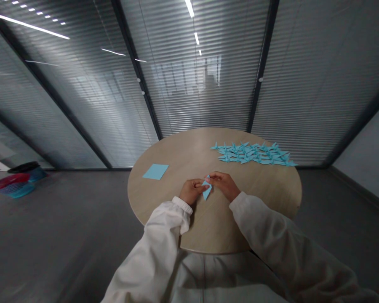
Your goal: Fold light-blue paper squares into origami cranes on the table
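Observation:
Between my two hands, a small piece of folded blue paper (206, 193) with a pointed lower end is held over the middle of the table. My left hand (192, 190) pinches its left side, thumb across the front. The fingers of my right hand (222, 183) close on its upper right edge. Farther off to the right lie several rows of folded blue paper cranes (252, 153), packed close together. A flat blue stack or sheet of square paper (156, 171) rests on the left part of the table; I cannot tell how many sheets it holds.
The round wooden table (214, 235) has its near edge against my body. Behind it stands a glass wall with blinds (202, 109) and dark frames. Red and blue plastic baskets (17, 187) sit on the grey floor at far left, beside a dark-rimmed bin (28, 168).

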The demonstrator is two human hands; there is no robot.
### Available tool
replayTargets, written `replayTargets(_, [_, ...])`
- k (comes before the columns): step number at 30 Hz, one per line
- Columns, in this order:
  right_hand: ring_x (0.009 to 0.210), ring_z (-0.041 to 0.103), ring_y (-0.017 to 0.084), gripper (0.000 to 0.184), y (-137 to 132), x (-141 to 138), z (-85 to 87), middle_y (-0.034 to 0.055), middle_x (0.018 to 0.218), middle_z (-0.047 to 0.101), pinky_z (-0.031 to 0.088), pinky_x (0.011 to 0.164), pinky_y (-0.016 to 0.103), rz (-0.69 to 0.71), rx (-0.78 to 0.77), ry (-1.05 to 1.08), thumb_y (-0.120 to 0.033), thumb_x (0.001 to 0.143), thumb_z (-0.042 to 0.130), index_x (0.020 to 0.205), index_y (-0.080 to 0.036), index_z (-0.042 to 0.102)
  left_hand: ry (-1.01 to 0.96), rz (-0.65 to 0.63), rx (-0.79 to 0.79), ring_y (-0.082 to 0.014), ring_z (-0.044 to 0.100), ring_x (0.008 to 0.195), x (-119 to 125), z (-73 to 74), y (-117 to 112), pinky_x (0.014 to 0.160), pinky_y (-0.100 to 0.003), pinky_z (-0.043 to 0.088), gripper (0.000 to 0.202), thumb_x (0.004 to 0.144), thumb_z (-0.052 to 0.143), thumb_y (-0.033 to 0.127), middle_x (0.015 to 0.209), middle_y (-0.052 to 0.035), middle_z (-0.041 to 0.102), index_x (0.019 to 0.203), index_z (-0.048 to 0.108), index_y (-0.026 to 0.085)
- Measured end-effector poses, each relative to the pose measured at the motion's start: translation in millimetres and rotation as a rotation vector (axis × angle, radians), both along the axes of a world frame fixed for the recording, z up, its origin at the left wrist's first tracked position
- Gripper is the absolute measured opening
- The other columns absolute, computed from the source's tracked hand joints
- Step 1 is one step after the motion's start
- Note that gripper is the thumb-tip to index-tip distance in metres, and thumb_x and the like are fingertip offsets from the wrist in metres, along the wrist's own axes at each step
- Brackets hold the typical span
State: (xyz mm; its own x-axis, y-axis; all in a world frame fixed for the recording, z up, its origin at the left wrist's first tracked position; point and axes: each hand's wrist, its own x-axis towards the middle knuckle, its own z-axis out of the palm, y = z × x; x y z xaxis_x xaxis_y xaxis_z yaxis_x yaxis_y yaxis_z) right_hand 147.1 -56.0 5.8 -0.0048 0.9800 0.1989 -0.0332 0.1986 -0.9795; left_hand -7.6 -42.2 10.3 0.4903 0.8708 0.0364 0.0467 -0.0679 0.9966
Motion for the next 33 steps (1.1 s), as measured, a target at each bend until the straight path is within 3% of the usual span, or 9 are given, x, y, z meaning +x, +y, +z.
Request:
replayTargets(7, [0.067,0.060,0.016,0.029,0,2,-1.0,0.0006,0.068,0.067,0.047,0.067,0.028,-0.076,0.018,-0.038,-0.045,0.064,0.066,0.070,-0.017,0.068,0.036,-0.019,-0.005,-0.0160,0.059,0.061,0,3.1,-2,0.063,-0.026,0.045,0.038,0.057,0.075,0.042,0.064,-0.0067,0.067,0.076,0.071,0.010])
replayTargets(17, [0.067,0.060,0.017,0.025,2,7,-1.1,0.0024,0.065,0.065,0.047,0.066,0.029,-0.106,0.024,-0.010,-0.040,0.071,0.059,0.067,-0.017,0.068,0.008,-0.021,-0.047,-0.0144,0.059,0.058,-1,-2.4,1,0.060,-0.025,0.044,0.038,0.054,0.077,0.041,0.064,-0.0054,0.067,0.076,0.070,0.010])
replayTargets(22, [0.078,0.062,0.018,0.034,1,7,0.4,0.0054,0.085,0.069,0.048,0.068,0.029,-0.131,0.007,0.025,-0.044,0.074,0.057,0.092,-0.017,0.067,-0.070,0.163,-0.069,-0.0097,0.052,0.049,-3,-3.4,6,0.050,-0.021,0.039,0.038,0.049,0.080,0.041,0.057,-0.0024,0.063,0.067,0.068,0.010])
replayTargets(27, [0.074,0.062,0.017,0.025,2,3,-5.6,0.0031,0.077,0.068,0.048,0.073,0.030,-0.046,0.070,-0.187,-0.040,0.068,0.065,0.078,-0.017,0.066,-0.125,0.316,-0.086,-0.0094,0.052,0.050,-6,3.6,8,0.050,-0.021,0.041,0.041,0.043,0.082,0.042,0.056,-0.0015,0.062,0.064,0.068,0.010])
replayTargets(33, [0.076,0.064,0.017,0.026,6,4,-15.2,0.0030,0.080,0.069,0.049,0.073,0.030,-0.068,0.078,-0.279,-0.041,0.069,0.066,0.082,-0.019,0.066,-0.126,0.310,-0.099,-0.0105,0.055,0.053,-4,10.1,2,0.051,-0.021,0.045,0.043,0.043,0.082,0.044,0.061,-0.0034,0.064,0.067,0.071,0.010])
